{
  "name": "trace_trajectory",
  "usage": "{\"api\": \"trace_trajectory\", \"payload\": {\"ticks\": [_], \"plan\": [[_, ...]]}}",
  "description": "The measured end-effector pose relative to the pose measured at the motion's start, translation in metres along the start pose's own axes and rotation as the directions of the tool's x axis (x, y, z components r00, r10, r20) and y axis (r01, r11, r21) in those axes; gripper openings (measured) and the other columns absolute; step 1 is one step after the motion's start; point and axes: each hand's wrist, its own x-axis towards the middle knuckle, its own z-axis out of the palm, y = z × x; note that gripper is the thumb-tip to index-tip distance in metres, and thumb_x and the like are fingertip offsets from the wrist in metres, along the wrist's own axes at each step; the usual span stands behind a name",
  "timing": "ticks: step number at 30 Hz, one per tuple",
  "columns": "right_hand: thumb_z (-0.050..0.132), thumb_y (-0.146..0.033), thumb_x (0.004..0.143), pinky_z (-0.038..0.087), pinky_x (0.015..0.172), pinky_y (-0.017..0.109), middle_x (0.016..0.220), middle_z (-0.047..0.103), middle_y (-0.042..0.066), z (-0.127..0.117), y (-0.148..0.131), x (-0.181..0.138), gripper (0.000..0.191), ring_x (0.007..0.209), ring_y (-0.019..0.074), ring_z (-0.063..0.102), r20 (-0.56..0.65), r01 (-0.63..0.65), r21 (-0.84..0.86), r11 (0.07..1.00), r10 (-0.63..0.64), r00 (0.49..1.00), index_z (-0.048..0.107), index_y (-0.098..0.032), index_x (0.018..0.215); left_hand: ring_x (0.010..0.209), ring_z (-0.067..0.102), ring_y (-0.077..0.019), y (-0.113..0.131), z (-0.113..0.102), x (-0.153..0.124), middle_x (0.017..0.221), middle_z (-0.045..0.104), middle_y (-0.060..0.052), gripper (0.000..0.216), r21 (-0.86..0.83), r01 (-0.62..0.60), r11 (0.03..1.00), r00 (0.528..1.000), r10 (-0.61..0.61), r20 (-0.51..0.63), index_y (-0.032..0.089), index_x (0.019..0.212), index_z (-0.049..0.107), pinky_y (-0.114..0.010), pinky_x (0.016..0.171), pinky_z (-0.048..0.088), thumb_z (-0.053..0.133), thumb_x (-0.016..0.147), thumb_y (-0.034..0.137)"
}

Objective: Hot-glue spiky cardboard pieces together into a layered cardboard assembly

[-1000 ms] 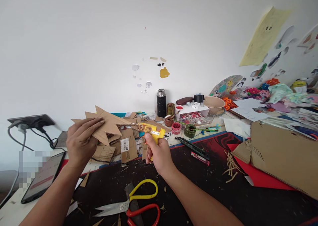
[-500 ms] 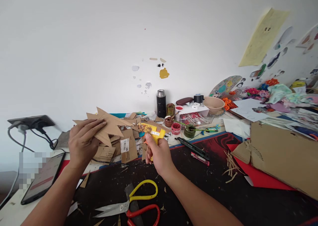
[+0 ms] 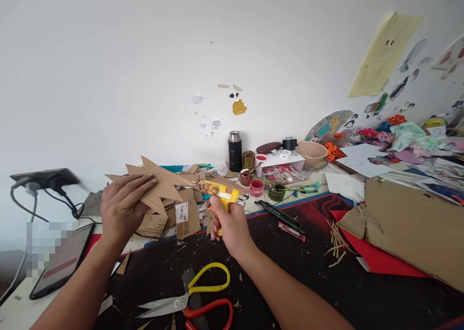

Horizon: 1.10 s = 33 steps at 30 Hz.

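Observation:
My left hand [image 3: 126, 204] is closed on a cardboard cutout [image 3: 165, 180] with several pointed spikes, holding it up off the table. In my right hand [image 3: 230, 223] is a yellow hot glue gun [image 3: 219, 193], stained brown along its front. Its nozzle points left and meets or nearly meets the cutout's long right-hand spike; I cannot tell whether they touch. My fingers wrap the gun's handle, and the trigger is mostly hidden. Below the hands, scissors [image 3: 181, 301] with one yellow and one red handle lie spread on the dark mat [image 3: 304, 286].
Cardboard scraps [image 3: 188, 219] are heaped behind the hands. A black flask [image 3: 235, 152], paint pots [image 3: 256, 187] and a bowl [image 3: 311, 152] line the wall. A utility knife [image 3: 281, 214] lies right of my hand, a cardboard sheet [image 3: 409, 228] farther right, a tablet [image 3: 63, 262] at left.
The glue gun in my right hand has shifted very slightly left and down. My left hand and the cardboard cutout hold nearly the same place.

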Motion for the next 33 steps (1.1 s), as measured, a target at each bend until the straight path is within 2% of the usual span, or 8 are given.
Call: {"api": "trace_trajectory", "payload": {"ticks": [11,17,20,23,26,29,33], "plan": [[0.081,-0.086,0.075,0.033,0.036,0.023,0.043,0.045,-0.009,-0.001,0.002,0.000,0.066,0.035,0.0128,0.051,0.003,-0.010,-0.015,1.000,0.010,1.000,0.059,-0.024,0.072,0.122,0.078,-0.0355,-0.002,-0.003,0.001,0.127,0.088,-0.010,0.048,0.000,0.018,1.000,0.998,-0.018,-0.053,0.030,0.128,0.086,-0.055,0.113,0.056,0.062,0.093,0.008],[0.080,-0.089,0.075,0.034,0.036,0.023,0.043,0.045,-0.009,-0.002,0.003,0.001,0.069,0.035,0.0125,0.049,0.025,0.001,-0.032,0.999,0.000,1.000,0.059,-0.024,0.073,0.123,0.078,-0.0328,-0.006,-0.008,0.004,0.124,0.088,-0.011,0.043,-0.004,0.160,0.987,0.981,-0.159,-0.108,0.025,0.121,0.087,-0.053,0.115,0.056,0.058,0.094,0.008],[0.079,-0.091,0.075,0.036,0.038,0.023,0.044,0.047,-0.010,-0.001,0.008,-0.003,0.070,0.035,0.0131,0.051,0.112,-0.008,-0.088,0.996,0.017,0.993,0.062,-0.024,0.078,0.126,0.077,-0.0303,-0.005,-0.011,0.006,0.124,0.088,-0.010,0.040,-0.036,0.255,0.966,0.956,-0.257,-0.138,0.022,0.120,0.086,-0.051,0.117,0.056,0.059,0.094,0.009],[0.079,-0.091,0.078,0.041,0.041,0.024,0.046,0.049,-0.009,0.000,0.020,-0.010,0.068,0.037,0.0133,0.051,0.256,-0.043,-0.184,0.982,0.090,0.963,0.061,-0.025,0.078,0.126,0.077,-0.0288,-0.003,-0.011,0.007,0.126,0.087,-0.010,0.036,-0.052,0.251,0.967,0.958,-0.256,-0.131,0.020,0.120,0.085,-0.050,0.118,0.056,0.060,0.095,0.010],[0.077,-0.084,0.088,0.043,0.045,0.023,0.047,0.055,-0.005,0.001,0.034,-0.018,0.064,0.041,0.0132,0.054,0.402,-0.048,-0.358,0.932,0.201,0.893,0.058,-0.025,0.069,0.127,0.076,-0.0280,-0.003,-0.010,0.006,0.126,0.087,-0.010,0.037,-0.046,0.242,0.969,0.964,-0.245,-0.103,0.020,0.121,0.085,-0.050,0.118,0.056,0.061,0.095,0.008],[0.080,-0.068,0.094,0.044,0.048,0.023,0.052,0.061,-0.004,0.003,0.042,-0.025,0.053,0.044,0.0138,0.057,0.441,-0.033,-0.502,0.864,0.289,0.849,0.063,-0.025,0.069,0.127,0.075,-0.0274,-0.002,-0.009,0.006,0.126,0.088,-0.009,0.038,-0.049,0.235,0.971,0.968,-0.238,-0.079,0.020,0.121,0.085,-0.050,0.118,0.056,0.063,0.093,0.006],[0.083,-0.054,0.096,0.042,0.049,0.023,0.053,0.066,-0.004,0.005,0.046,-0.029,0.042,0.045,0.0145,0.062,0.471,0.014,-0.600,0.800,0.339,0.814,0.065,-0.024,0.071,0.125,0.076,-0.0285,0.003,-0.007,0.007,0.126,0.088,-0.009,0.039,-0.060,0.220,0.974,0.973,-0.223,-0.053,0.020,0.120,0.086,-0.050,0.114,0.057,0.062,0.093,0.006]]}}
